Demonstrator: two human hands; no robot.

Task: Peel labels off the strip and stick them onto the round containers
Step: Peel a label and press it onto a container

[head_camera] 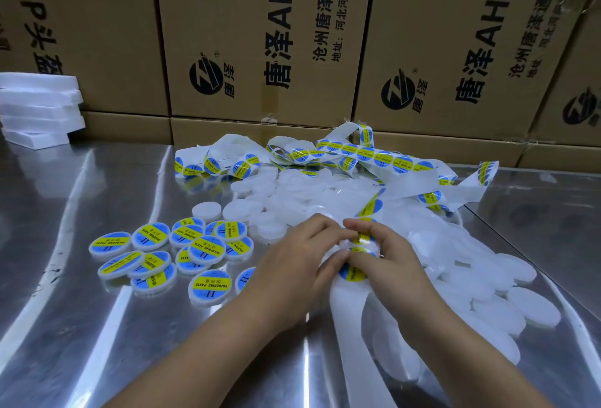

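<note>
A white backing strip with round blue-and-yellow labels loops across the back of the steel table and runs down under my hands. My left hand and my right hand meet at the middle, fingertips pinching a label on the strip over a white round container that is mostly hidden. Whether the label is stuck down I cannot tell. Several labelled containers lie in a heap to the left. Several plain white containers are piled behind and to the right.
Brown cardboard boxes with printed text wall off the back of the table. A stack of white foam-like slabs sits at the back left. The steel tabletop stretches bare at the front left. The peeled strip tail trails toward me.
</note>
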